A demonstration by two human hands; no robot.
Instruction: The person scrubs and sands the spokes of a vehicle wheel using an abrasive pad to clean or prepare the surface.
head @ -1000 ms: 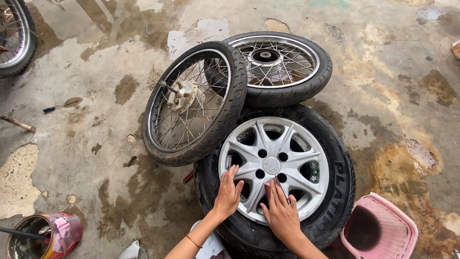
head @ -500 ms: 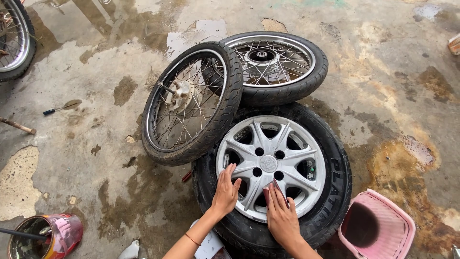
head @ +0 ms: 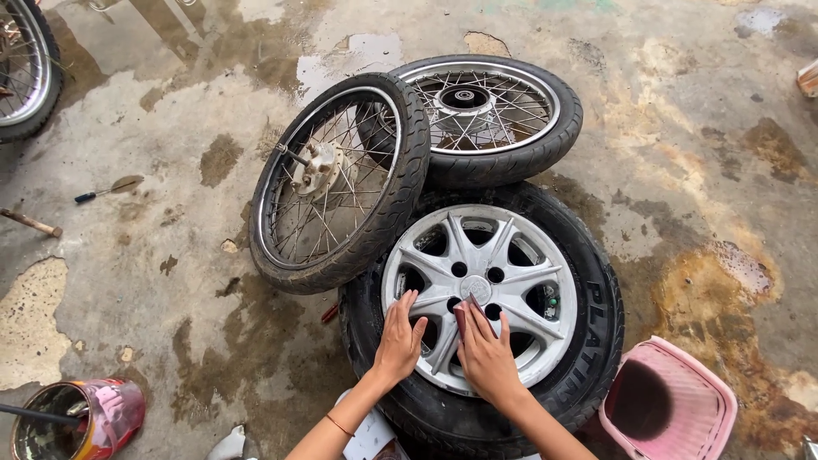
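A car tyre (head: 596,298) with a silver spoked alloy rim (head: 498,255) is lying flat on the wet, stained concrete floor (head: 153,281), its face turned straight up toward the camera, so its axle line is pointing vertically. The left hand (head: 399,341) is resting on the lower left of the rim, fingers spread and flat, gripping nothing. The right hand (head: 487,358) is lying just beside it on the lower middle of the rim, fingers extended, pressing a small dark pad (head: 461,317) against the metal near the hub; what the pad is made of is hard to make out. A spoked motorcycle wheel (head: 341,183) is leaning tilted against the tyre's upper left edge, covering part of it, and a second spoked wheel (head: 494,115) is lying flat behind, touching both. A pink plastic basket (head: 682,409) is sitting just beside the tyre at lower right. A red bucket (head: 102,413) with a dark handle sticking out is standing well apart at lower left, partly cut off. A screwdriver (head: 106,192) and a wooden stick (head: 30,223) are lying on the floor at left, and another wheel (head: 25,68) is being cut off by the top left corner. The tyre's near edge is hidden behind the forearms.
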